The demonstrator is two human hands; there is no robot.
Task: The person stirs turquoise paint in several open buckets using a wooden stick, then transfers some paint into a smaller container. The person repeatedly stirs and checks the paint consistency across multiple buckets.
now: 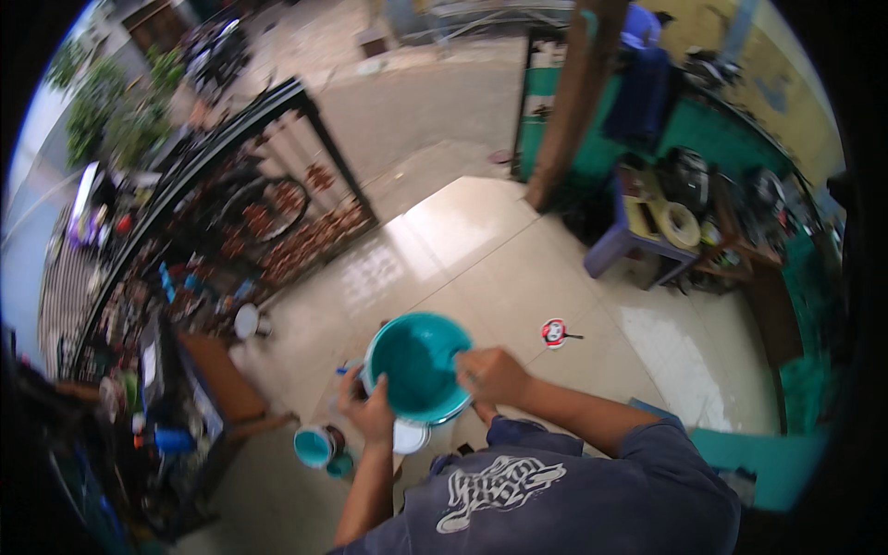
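Note:
A teal-coated bucket (pixel 396 344) is tilted toward me in front of my body, its inside wet-looking and teal. My left hand (pixel 372 413) grips its left rim, thumb near the edge and fingers round the outside. At the right rim, my right hand (pixel 492 376) is closed, with its fingers just inside the edge; what it holds is blurred and hidden. Below the bucket lies a white round lid (pixel 410 438). An open can (pixel 315 448) with teal inside stands to the lower left, beside a small teal cup (pixel 339 464).
A round red-and-white hand fan (pixel 553 334) lies on the tiled floor. Toward the right stands a purple stool (pixel 618 242) holding a tape roll (pixel 679 226), near a wooden post (pixel 571 120). A dark metal gate (pixel 319 134) and a wooden chair (pixel 222 377) are at left.

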